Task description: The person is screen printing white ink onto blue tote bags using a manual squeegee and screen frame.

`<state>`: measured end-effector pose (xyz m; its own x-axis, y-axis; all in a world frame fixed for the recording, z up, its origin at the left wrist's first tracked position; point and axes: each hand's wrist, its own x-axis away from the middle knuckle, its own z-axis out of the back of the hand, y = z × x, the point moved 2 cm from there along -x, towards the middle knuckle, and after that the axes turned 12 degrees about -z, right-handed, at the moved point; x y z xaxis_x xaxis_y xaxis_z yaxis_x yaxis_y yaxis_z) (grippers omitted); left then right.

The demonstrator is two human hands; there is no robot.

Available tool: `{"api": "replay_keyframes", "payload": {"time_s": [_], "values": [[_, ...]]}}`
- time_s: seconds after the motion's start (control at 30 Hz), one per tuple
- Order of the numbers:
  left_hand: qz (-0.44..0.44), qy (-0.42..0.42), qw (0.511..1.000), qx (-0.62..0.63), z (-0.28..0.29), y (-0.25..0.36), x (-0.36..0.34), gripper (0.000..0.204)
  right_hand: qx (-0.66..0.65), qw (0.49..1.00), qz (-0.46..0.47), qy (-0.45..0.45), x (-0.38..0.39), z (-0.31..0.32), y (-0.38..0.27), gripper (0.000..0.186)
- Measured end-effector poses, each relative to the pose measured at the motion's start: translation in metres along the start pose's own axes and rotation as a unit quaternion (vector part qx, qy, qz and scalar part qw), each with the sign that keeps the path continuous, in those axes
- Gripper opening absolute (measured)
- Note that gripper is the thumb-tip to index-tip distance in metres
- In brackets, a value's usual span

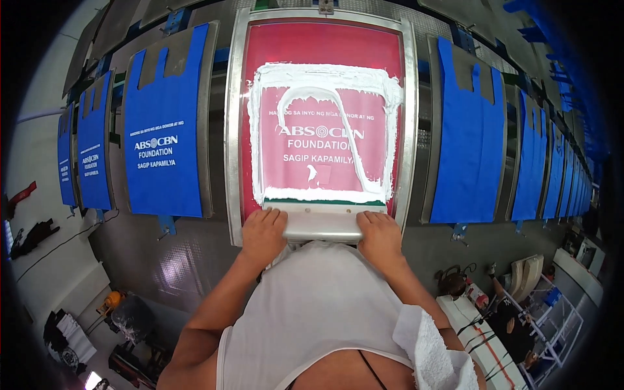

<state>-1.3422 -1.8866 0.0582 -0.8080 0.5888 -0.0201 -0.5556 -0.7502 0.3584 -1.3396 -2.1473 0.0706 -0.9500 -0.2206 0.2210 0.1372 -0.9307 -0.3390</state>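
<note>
A silver squeegee (323, 224) with a green blade lies across the near end of a silk screen. My left hand (265, 233) grips its left end, and my right hand (380, 235) has fingers wrapped over its right end. The screen has pink-red mesh (325, 45) in a silver metal frame (234, 136). Thick white ink (325, 194) lies in a ridge along the blade and around a rectangle on the mesh. A curved line of ink crosses the stencil of lettering in the middle. Whatever lies under the screen is hidden.
To the left, blue bags (164, 130) with white print lie on boards. Unprinted blue bags (469, 136) lie on boards in a row to the right. A white towel (430, 351) hangs by my right arm. Another person (510, 325) is at the lower right, near a metal rack.
</note>
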Motion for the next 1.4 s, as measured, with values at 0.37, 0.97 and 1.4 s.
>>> {"api": "replay_keyframes", "payload": {"time_s": [0.37, 0.97, 1.4], "values": [[0.015, 0.004, 0.995, -0.097, 0.067, -0.137, -0.216, 0.02, 0.147, 0.988, -0.049, -0.003, -0.245, 0.079, 0.035, 0.026], [0.055, -0.017, 0.997, -0.051, 0.025, -0.098, -0.125, 0.02, 0.11, 0.992, -0.059, 0.005, -0.149, 0.028, 0.023, 0.022], [0.015, 0.226, 0.957, -0.181, 0.128, -0.106, -0.184, 0.038, 0.126, 0.991, 0.02, -0.023, -0.277, 0.142, 0.024, 0.046]]}}
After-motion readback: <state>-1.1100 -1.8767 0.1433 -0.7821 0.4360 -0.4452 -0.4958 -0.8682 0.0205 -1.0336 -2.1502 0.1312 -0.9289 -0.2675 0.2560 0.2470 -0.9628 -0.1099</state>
